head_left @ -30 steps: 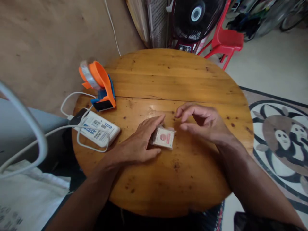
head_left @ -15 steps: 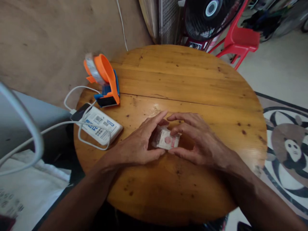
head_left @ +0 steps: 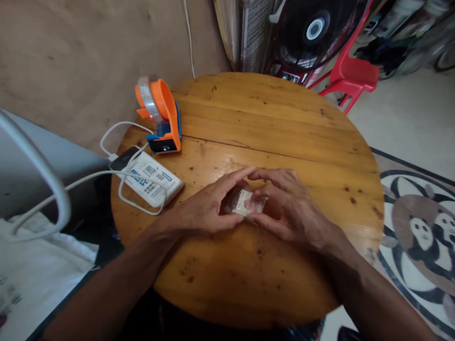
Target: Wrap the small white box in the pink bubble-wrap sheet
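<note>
A small white packet with a red mark (head_left: pixel 244 202), wrapped in clear film, lies near the middle of the round wooden table (head_left: pixel 270 123). My left hand (head_left: pixel 202 213) curls round its left side, fingers over the far edge and thumb at the near edge. From the right, my right hand (head_left: pixel 286 210) closes on the same packet, fingertips meeting the left hand's above it. Both hands rest on the tabletop. Most of the packet is hidden by the fingers.
An orange and blue tape dispenser (head_left: pixel 161 118) stands at the table's far left. Beside it lies a white power bank (head_left: pixel 151 183) with a dark phone and white cables (head_left: pixel 88 177). A fan (head_left: pixel 313 31) and red chair (head_left: pixel 350 71) stand beyond the table. A panda rug (head_left: pixel 419 232) covers the floor at right.
My right hand came in from the right and closed on the packet, which my left hand was holding alone. The packet now sits tighter between both hands. The view shifted slightly.
</note>
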A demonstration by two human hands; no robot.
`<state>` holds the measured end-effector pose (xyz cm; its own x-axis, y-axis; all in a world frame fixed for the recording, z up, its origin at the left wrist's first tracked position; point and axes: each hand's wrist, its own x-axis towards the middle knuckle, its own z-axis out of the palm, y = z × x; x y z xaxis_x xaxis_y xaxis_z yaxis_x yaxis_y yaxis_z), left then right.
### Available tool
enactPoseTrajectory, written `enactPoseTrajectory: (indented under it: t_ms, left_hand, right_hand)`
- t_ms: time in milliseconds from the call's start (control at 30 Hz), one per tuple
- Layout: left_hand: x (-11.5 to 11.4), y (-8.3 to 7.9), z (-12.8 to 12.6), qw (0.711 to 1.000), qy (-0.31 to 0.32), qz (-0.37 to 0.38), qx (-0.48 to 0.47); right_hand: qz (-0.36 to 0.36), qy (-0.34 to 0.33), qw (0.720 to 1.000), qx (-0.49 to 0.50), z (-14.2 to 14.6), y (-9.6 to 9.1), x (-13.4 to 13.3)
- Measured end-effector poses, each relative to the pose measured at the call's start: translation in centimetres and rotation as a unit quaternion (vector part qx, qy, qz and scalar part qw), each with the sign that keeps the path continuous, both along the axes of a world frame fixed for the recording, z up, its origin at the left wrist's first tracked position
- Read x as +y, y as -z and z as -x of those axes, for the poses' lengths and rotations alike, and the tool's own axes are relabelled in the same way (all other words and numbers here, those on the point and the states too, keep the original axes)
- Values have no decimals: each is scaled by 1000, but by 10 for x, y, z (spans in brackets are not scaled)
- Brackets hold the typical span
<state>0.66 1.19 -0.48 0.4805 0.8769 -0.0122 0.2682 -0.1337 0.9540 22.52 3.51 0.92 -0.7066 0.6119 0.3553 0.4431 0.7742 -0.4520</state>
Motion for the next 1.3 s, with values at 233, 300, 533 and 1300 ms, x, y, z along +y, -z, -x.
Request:
enactPoseTrajectory:
  t_ms: [233,300,533,1300]
  left_hand:
    - [-1,0,-2,999,5,-32,2]
    - [-1,-2,0,998,7,-41,37]
    - [1,1,4,990,-20,-80,117]
    - [-3,12,-12,970,11,-230,80]
  right_hand:
    - [-37,7,999,37,3,4,0]
    - [-40,6,998,46,3,4,0]
    - [-27,16,998,50,3,0,0]
    - [146,123,955,228,-8,-12,1]
